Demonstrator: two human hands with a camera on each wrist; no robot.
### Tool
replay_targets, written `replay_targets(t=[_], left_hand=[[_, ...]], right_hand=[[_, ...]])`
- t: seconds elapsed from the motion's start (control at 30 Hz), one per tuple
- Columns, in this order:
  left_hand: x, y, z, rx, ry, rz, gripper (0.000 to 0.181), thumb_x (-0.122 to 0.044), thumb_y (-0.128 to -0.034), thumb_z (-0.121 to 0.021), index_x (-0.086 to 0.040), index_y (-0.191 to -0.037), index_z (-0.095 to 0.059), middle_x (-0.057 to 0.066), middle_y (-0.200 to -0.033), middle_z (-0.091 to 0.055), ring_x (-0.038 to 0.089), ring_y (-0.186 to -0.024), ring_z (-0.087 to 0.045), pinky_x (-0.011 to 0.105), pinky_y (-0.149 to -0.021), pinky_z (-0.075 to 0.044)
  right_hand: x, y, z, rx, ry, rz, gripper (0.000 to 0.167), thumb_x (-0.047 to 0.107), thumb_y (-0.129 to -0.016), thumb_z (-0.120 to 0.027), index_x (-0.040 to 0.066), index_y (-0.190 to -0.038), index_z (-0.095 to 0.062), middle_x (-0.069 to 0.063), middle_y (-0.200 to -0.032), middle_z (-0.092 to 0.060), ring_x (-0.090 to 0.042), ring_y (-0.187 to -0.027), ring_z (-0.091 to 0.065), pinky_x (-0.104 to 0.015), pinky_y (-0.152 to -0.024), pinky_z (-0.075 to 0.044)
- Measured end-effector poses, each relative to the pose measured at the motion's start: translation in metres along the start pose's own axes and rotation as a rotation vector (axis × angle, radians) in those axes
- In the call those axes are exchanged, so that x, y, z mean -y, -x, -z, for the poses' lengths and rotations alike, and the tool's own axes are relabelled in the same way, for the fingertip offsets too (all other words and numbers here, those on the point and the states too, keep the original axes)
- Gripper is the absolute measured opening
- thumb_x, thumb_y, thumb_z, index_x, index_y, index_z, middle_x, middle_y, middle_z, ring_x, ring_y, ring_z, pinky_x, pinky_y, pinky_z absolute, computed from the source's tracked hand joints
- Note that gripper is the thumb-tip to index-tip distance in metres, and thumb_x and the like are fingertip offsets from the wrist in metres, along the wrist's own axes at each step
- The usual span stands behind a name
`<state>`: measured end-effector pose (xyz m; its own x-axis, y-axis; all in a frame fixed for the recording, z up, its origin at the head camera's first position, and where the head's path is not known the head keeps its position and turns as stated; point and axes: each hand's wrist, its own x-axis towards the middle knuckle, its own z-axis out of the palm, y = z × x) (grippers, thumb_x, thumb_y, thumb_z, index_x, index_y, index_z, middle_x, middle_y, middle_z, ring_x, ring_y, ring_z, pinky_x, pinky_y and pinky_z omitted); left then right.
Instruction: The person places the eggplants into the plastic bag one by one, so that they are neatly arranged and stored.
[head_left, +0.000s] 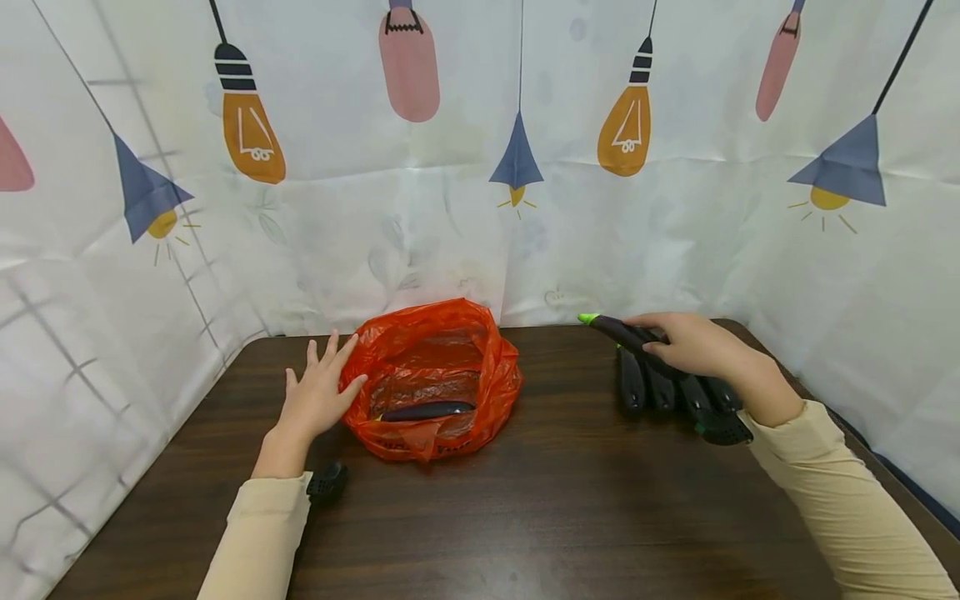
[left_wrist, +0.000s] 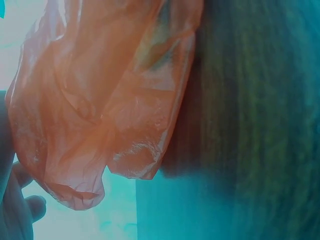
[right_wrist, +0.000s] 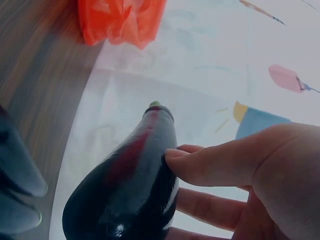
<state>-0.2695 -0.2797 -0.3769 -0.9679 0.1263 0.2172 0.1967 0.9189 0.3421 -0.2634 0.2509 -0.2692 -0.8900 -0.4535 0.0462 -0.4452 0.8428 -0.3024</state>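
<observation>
One eggplant (head_left: 618,332) is gripped by the right hand (head_left: 693,343) over the far right of the table (head_left: 540,517). Its green-tipped end is pointed left, clear of the fingers, while its right part is partly covered by the hand. In the right wrist view, the thumb tip is laid against one side of the eggplant and the other fingers are passed behind it, so their tips are hidden.

The eggplant is raised over a row of eggplants (head_left: 662,392), set side by side on the table; whether they are touched by it cannot be told.

Left of the row, a red bag (head_left: 504,367) is placed toward the far edge, its mouth held wide. Inside, by the near wall, a second eggplant (head_left: 427,411) is laid from left to right.

The left hand (head_left: 318,398) is held at the left of the bag, its fingers spread and extended. Its thumb is seen against the bag's left rim, but whether the plastic is pressed cannot be told.

At the far side, a curtain (head_left: 450,217) printed with lamps and bulbs is hung.
</observation>
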Motion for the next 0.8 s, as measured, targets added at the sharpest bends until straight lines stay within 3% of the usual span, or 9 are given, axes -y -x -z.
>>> replay_targets(t=[0.1,0.33,0.53,0.67,0.8], left_hand=[[-0.001,0.000,0.000,0.003,0.001,0.001,0.076,-0.031,-0.1036,-0.059,-0.013,-0.165,-0.020,0.025,-0.168,-0.005,0.055,-0.150,0.005,0.085,-0.104,0.003],[-0.001,-0.001,0.000,-0.007,0.000,0.004,0.076,-0.032,-0.1029,-0.060,-0.013,-0.165,-0.022,0.023,-0.168,-0.011,0.055,-0.150,0.002,0.085,-0.104,0.002],[0.000,-0.001,-0.002,-0.017,-0.005,0.001,0.076,-0.032,-0.1019,-0.061,-0.011,-0.164,-0.024,0.019,-0.169,-0.016,0.054,-0.151,0.005,0.085,-0.104,0.003],[0.000,-0.001,-0.002,-0.030,-0.035,-0.010,0.076,-0.032,-0.1016,-0.062,-0.011,-0.164,-0.025,0.018,-0.169,-0.016,0.053,-0.151,0.006,0.084,-0.104,0.004],[-0.001,0.001,-0.001,-0.046,-0.054,-0.024,0.075,-0.030,-0.1012,-0.063,-0.011,-0.164,-0.027,0.016,-0.169,-0.018,0.052,-0.152,0.005,0.084,-0.104,0.004]], right_hand=[[0.006,-0.004,-0.003,0.001,-0.001,0.005,0.049,0.010,-0.102,-0.061,0.001,-0.150,-0.051,-0.030,-0.140,-0.056,-0.020,-0.084,-0.062,-0.040,-0.069,-0.045],[0.022,-0.014,-0.009,-0.008,-0.058,0.035,0.049,0.011,-0.104,-0.060,0.006,-0.152,-0.050,-0.024,-0.136,-0.060,-0.015,-0.054,-0.045,-0.036,-0.060,-0.042],[0.031,-0.024,-0.017,-0.045,-0.070,0.093,0.049,0.008,-0.103,-0.061,0.007,-0.151,-0.053,-0.024,-0.138,-0.060,-0.017,-0.069,-0.054,-0.039,-0.067,-0.044],[0.036,-0.027,-0.024,-0.084,-0.085,0.153,0.048,0.006,-0.101,-0.062,0.007,-0.148,-0.055,-0.021,-0.141,-0.060,-0.025,-0.093,-0.064,-0.044,-0.078,-0.050],[0.043,-0.029,-0.032,-0.085,-0.125,0.201,0.048,0.003,-0.100,-0.063,0.006,-0.147,-0.057,-0.019,-0.138,-0.062,-0.024,-0.085,-0.060,-0.042,-0.074,-0.049]])
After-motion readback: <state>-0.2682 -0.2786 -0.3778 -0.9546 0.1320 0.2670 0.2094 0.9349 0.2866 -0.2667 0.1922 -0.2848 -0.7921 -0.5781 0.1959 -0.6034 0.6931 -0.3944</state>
